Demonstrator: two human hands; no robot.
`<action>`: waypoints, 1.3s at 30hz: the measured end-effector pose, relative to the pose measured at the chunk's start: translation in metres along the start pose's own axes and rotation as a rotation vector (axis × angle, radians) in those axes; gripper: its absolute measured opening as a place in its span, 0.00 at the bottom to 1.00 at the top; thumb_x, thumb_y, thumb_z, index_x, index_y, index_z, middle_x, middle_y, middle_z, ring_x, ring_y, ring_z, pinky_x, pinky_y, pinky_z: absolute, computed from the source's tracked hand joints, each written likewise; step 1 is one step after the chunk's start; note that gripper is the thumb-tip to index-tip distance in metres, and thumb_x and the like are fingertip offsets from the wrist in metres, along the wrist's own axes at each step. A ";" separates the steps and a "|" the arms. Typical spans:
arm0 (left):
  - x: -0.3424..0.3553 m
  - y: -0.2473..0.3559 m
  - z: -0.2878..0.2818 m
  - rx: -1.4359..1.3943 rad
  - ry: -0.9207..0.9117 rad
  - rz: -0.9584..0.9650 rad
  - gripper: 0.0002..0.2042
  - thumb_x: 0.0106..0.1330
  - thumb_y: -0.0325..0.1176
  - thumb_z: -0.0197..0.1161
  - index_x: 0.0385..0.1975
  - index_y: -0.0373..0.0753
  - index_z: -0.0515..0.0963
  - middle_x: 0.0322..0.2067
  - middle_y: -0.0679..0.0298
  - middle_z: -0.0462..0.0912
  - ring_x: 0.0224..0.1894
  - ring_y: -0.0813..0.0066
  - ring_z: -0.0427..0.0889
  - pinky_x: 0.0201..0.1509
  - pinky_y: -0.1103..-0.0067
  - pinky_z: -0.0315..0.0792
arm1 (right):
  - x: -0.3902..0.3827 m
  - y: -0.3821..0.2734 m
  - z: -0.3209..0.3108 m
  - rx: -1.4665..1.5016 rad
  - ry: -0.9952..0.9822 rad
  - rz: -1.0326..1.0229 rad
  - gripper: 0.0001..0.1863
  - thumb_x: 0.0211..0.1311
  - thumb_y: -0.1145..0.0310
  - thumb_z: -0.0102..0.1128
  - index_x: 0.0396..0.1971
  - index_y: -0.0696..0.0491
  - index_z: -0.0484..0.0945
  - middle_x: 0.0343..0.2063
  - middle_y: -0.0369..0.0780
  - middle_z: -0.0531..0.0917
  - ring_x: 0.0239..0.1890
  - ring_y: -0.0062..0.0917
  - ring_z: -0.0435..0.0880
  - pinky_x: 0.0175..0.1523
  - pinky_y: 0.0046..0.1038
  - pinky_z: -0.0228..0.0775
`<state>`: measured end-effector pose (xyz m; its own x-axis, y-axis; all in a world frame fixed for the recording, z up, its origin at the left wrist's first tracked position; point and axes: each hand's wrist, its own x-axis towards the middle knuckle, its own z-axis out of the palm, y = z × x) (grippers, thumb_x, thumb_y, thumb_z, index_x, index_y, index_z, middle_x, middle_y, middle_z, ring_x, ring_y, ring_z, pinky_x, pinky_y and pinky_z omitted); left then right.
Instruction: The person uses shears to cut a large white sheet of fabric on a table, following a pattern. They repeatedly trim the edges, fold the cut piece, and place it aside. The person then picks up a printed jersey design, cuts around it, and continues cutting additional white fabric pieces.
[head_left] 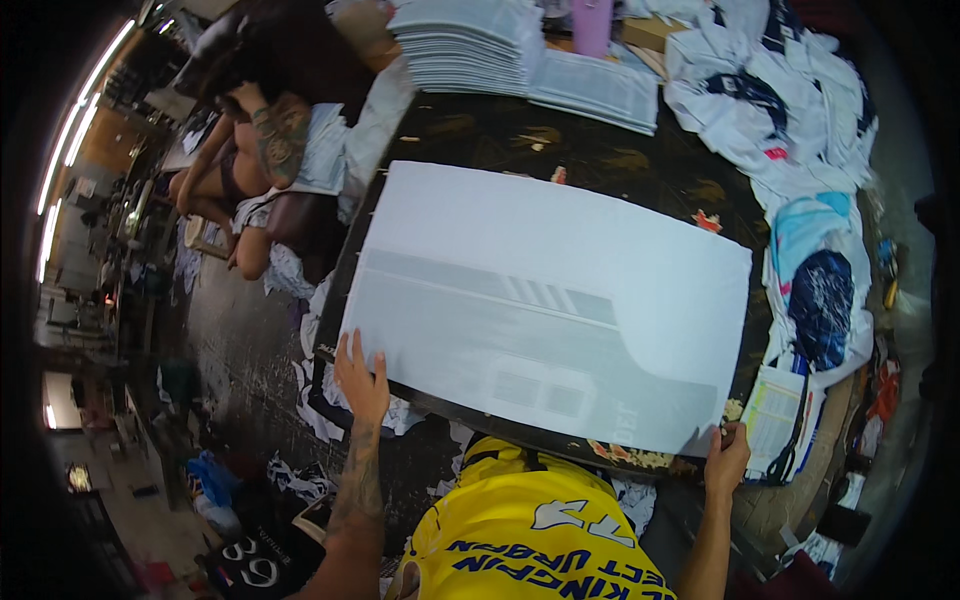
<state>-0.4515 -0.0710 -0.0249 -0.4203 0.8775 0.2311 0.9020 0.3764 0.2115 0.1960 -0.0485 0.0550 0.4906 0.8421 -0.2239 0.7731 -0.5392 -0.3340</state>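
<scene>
A large white sheet (540, 310) lies flat across a dark work table (480, 120). Faint grey shapes, stripes and blocks show on its surface; whether it is paper or cloth I cannot tell. At its near left corner, my left hand (362, 382) rests with fingers apart, the tips on the sheet's edge. My right hand (727, 455) is at the near right corner, its fingers and thumb closed on the sheet's edge.
Stacked pale flat pieces (470, 50) and a purple cylindrical container (592, 28) stand at the back. White garments (770, 110) heap along the right, above a printed paper (775, 415) and dark scissors (790, 455). A seated person (265, 140) is at far left.
</scene>
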 end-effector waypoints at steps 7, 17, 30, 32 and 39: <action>0.208 0.057 0.072 -0.139 -0.220 0.226 0.22 0.75 0.40 0.65 0.66 0.43 0.76 0.62 0.53 0.76 0.67 0.47 0.72 0.70 0.51 0.65 | 0.093 -0.212 0.096 -0.141 0.060 -0.655 0.34 0.61 0.83 0.63 0.67 0.43 0.77 0.62 0.47 0.76 0.62 0.48 0.78 0.66 0.48 0.77; 0.326 0.082 0.087 -0.117 -0.467 0.519 0.25 0.75 0.49 0.65 0.69 0.52 0.77 0.65 0.56 0.73 0.70 0.54 0.68 0.73 0.49 0.59 | 0.155 -0.215 0.075 -0.260 -0.171 -0.379 0.37 0.54 0.81 0.71 0.66 0.40 0.73 0.56 0.49 0.77 0.58 0.53 0.80 0.61 0.50 0.78; 0.278 0.072 0.091 -0.186 -0.062 0.466 0.29 0.78 0.47 0.61 0.77 0.49 0.68 0.75 0.54 0.66 0.79 0.49 0.62 0.83 0.46 0.50 | 0.095 -0.165 0.063 -0.053 0.212 -0.435 0.10 0.64 0.69 0.76 0.32 0.59 0.83 0.32 0.46 0.82 0.38 0.41 0.83 0.46 0.41 0.73; 0.269 0.064 0.088 -0.044 -0.180 0.427 0.32 0.79 0.47 0.60 0.81 0.51 0.64 0.80 0.54 0.62 0.83 0.47 0.56 0.84 0.43 0.46 | 0.066 -0.130 0.058 0.017 0.014 -0.121 0.12 0.66 0.66 0.75 0.33 0.59 0.84 0.34 0.46 0.85 0.37 0.42 0.84 0.46 0.42 0.74; 0.259 0.102 0.077 0.234 -0.076 0.400 0.37 0.79 0.55 0.58 0.84 0.53 0.58 0.85 0.58 0.53 0.87 0.49 0.45 0.84 0.38 0.33 | -0.041 0.002 0.048 0.131 0.060 0.308 0.27 0.61 0.56 0.80 0.52 0.61 0.86 0.45 0.50 0.90 0.50 0.41 0.91 0.55 0.41 0.81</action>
<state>-0.4610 0.2181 -0.0170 -0.0341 0.9834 0.1785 0.9934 0.0530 -0.1021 0.1585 -0.0847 0.0200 0.7189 0.6362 -0.2801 0.5282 -0.7619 -0.3749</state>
